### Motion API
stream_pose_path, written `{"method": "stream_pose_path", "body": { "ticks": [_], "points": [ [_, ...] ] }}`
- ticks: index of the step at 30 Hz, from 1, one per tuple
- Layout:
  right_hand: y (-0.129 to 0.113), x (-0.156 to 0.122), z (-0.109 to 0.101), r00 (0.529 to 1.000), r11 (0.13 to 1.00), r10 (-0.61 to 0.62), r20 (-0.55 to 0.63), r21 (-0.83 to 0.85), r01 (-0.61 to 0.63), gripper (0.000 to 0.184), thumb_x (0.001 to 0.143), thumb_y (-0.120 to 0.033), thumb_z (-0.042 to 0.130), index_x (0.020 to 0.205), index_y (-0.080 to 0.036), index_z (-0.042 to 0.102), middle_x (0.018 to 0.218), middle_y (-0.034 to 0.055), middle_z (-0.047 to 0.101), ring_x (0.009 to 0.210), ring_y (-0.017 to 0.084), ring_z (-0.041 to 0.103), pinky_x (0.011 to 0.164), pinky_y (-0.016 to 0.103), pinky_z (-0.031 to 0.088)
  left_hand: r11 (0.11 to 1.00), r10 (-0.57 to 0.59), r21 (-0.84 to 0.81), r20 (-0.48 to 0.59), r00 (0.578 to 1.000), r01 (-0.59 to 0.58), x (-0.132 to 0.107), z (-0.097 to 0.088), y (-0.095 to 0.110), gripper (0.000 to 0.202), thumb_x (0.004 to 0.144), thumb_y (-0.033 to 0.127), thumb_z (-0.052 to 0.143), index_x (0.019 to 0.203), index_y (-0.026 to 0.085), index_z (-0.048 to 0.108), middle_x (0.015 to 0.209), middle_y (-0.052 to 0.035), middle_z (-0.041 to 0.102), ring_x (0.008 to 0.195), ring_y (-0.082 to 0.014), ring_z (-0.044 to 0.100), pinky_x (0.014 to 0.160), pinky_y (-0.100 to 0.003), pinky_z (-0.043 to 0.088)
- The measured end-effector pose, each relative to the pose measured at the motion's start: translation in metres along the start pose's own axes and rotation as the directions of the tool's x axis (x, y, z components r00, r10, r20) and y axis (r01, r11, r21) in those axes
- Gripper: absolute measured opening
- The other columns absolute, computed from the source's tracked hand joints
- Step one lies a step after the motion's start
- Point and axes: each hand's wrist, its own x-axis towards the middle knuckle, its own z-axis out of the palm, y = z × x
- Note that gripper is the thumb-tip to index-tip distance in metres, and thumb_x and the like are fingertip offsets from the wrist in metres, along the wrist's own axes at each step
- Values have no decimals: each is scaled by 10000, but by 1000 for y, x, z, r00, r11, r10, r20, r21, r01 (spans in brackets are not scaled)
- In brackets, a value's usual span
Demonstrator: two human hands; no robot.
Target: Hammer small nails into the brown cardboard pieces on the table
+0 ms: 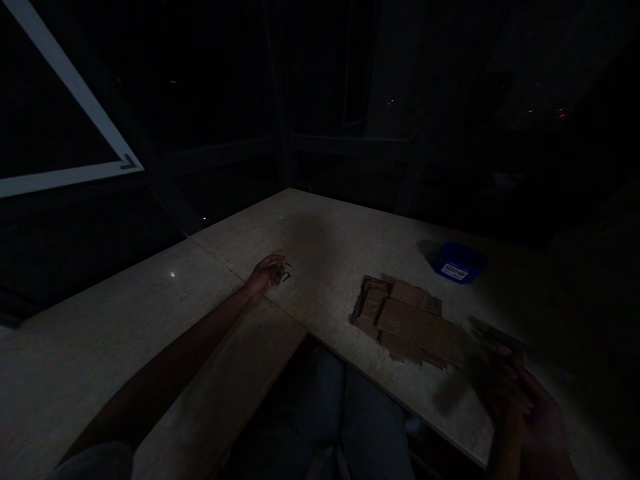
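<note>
My left hand [267,272] reaches far across the pale worktop [330,253], its fingers curled over a few small dark bent metal pieces [286,273] lying there. Whether it grips one I cannot make out. My right hand [520,393] is low at the right in deep shadow and blurred, near the edge of a flattened brown cardboard stack [407,323]. Its fingers look curled around a dark object that I cannot name.
A blue tub [457,263] with a white label stands beyond the cardboard. The worktop forms an L, with my lap in the gap at the bottom centre. A white frame bar [75,87] crosses the dark upper left. The room is very dim.
</note>
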Motion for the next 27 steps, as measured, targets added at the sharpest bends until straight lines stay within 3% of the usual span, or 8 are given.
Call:
{"method": "stream_pose_path", "body": {
  "ticks": [3,5,10,15,18,22,24,27],
  "points": [
    [-1,2,-1,999,998,-32,37,53,31,313,817,-55,627,1079,-224,595,672,-54,615,360,40,505,315,111,438,908,-134,-375,166,977,188,-5,25,29,357,749,262,704,1087,168,638,669,20,574,507,-74,516,483,-189,405],
    [0,3,-3,996,997,-39,84,70,33,332,812,-20,618,1092,-194,581,687,-52,615,376,30,514,337,95,433,843,-171,-464,247,954,271,-9,44,45,283,770,196,697,1048,158,663,670,19,575,471,-52,471,455,-173,385],
    [5,5,-2,965,993,-32,262,121,1,237,899,-54,572,1102,-177,569,727,-41,618,439,10,529,404,70,426,873,-140,-399,342,929,279,-14,93,67,232,797,143,725,1027,135,691,771,-27,658,580,-72,586,534,-186,486],
    [8,8,3,941,995,-40,336,101,7,157,940,-107,556,1072,-181,599,722,-35,621,456,11,521,398,67,406,918,-133,-282,447,885,280,-15,146,71,383,645,192,865,978,131,686,870,-69,738,799,-172,714,771,-303,589],
    [9,11,3,938,993,-77,337,114,40,155,937,-112,570,1064,-188,613,726,-38,619,453,7,501,387,60,397,959,-99,-188,478,873,212,-19,183,73,429,561,310,913,869,133,674,823,-69,747,791,-213,727,782,-357,599],
    [10,12,3,949,993,-92,301,101,64,147,925,-118,593,1050,-186,632,711,-43,612,429,9,467,358,63,387,995,-74,-11,561,825,97,-30,229,77,415,550,420,887,770,146,666,684,-39,710,603,-191,682,578,-305,561],
    [11,11,4,955,993,-89,284,98,63,147,922,-115,597,1046,-185,636,706,-43,615,424,8,461,358,63,386,997,-5,66,592,806,-42,-35,247,77,362,616,451,837,753,153,684,637,-21,686,530,-155,626,496,-253,488],
    [12,12,7,959,993,-96,265,96,73,162,908,-118,622,1056,-182,632,699,-46,619,417,3,453,357,59,377,949,174,99,625,761,-299,-40,265,73,290,722,448,752,724,160,715,662,-29,699,593,-151,624,529,-232,455]
  ]
}}
